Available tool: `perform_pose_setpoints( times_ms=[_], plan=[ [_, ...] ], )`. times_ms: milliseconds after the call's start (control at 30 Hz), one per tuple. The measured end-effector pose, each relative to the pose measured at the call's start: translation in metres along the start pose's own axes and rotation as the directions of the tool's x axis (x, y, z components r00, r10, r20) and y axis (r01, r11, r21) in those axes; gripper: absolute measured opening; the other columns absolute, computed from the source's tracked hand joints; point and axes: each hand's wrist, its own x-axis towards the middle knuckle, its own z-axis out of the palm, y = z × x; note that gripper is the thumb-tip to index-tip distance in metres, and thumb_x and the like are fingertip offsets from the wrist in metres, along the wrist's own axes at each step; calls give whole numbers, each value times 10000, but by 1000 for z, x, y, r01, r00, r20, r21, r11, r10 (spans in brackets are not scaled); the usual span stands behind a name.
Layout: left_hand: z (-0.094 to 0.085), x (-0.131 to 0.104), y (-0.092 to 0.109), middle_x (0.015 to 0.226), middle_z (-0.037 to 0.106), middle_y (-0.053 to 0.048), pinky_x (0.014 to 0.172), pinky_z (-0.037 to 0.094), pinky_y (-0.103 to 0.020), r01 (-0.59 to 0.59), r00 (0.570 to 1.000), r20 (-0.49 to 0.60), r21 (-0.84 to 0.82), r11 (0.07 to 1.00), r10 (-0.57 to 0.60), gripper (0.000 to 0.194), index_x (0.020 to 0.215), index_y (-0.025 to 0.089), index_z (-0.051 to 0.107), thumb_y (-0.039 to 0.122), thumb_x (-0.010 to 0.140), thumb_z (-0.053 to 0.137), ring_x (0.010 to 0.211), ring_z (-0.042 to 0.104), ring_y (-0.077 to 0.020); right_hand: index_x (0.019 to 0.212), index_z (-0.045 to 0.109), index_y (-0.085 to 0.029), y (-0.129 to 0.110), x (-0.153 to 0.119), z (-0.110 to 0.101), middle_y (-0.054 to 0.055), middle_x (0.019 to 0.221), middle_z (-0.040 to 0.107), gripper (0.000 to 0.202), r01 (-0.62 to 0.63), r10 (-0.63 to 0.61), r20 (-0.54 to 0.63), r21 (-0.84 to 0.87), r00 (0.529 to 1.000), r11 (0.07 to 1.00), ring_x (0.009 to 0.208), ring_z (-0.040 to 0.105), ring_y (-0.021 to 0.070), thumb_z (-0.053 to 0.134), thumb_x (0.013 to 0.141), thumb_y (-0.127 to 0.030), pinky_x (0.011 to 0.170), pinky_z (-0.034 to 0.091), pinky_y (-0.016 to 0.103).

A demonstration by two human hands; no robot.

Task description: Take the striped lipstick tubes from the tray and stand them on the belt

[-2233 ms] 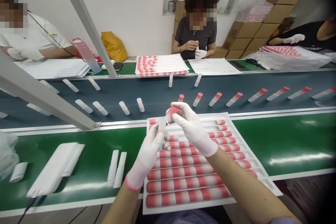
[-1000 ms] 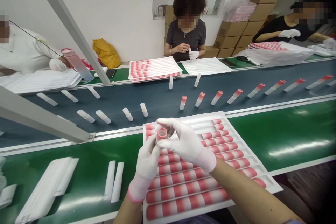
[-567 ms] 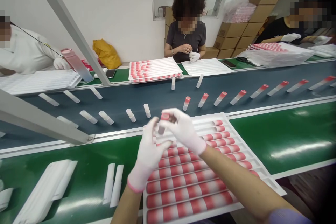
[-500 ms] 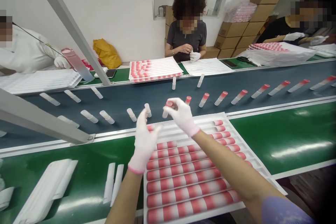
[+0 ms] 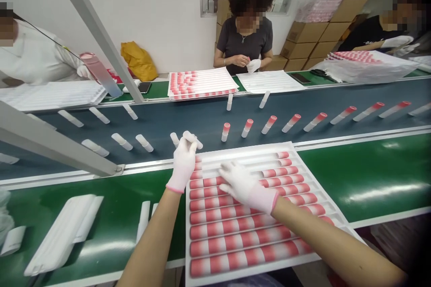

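Observation:
My left hand (image 5: 183, 161), in a white glove, pinches a white tube (image 5: 193, 139) above the near edge of the blue-grey belt. My right hand (image 5: 237, 181), gloved too, lies over the upper rows of a white tray (image 5: 332, 208), fingers spread, palm down. Nothing shows between those fingers, though the palm side is hidden. Rows of red-and-white tubes (image 5: 235, 237) fill the tray's lower grooves, while the upper grooves hold only a few. Just past the tray, a red-topped tube (image 5: 225, 132) stands on the belt.
The blue-grey belt (image 5: 161, 114) carries several white and red-topped tubes. White sleeves (image 5: 63, 233) lie on the green surface (image 5: 114, 215) at left. A slanted metal post (image 5: 96, 31) rises at left. Across the belt, a person (image 5: 245, 45) works beside a part-filled tray (image 5: 205, 81).
My right hand has come back from the belt to the tray and no longer pinches a red-topped tube. My left hand has closed on a white tube. The view has shifted slightly.

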Motion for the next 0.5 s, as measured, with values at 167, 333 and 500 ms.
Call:
perform_pose_setpoints(
  times_ms=[167, 333, 500],
  plan=[
    [-20, -55, 8, 1243, 659, -96, 1066, 454, -394, 35, 990, 142, -267, 963, 3, 389, 1304, 215, 547, 402, 970, 476, 1199, 614, -232, 994, 656, -116, -4, -11, 11, 139, 979, 648, 168, -47, 46, 41, 17, 998, 999, 934, 572, 285, 575, 850, -83, 828, 507, 461],
    [-16, -94, 13, 1072, 653, -88, 954, 519, -392, 176, 956, 292, -532, 828, -16, 404, 1290, 185, 591, 416, 971, 501, 1005, 628, -210, 1415, 458, -192, -14, -6, -26, 79, 1070, 638, 447, -83, 159, -125, 468, 979, 880, 914, 608, 200, 465, 969, -226, 866, 539, 420],
    [-7, -113, 34, 833, 538, -22, 740, 512, -312, 322, 894, 448, -627, 710, -10, 439, 1336, 186, 583, 435, 997, 459, 725, 511, -132, 1291, 528, -190, -39, -1, -67, 32, 924, 649, 362, 36, 267, -200, 856, 943, 516, 782, 614, 159, 514, 944, -293, 717, 554, 338]
  ],
)
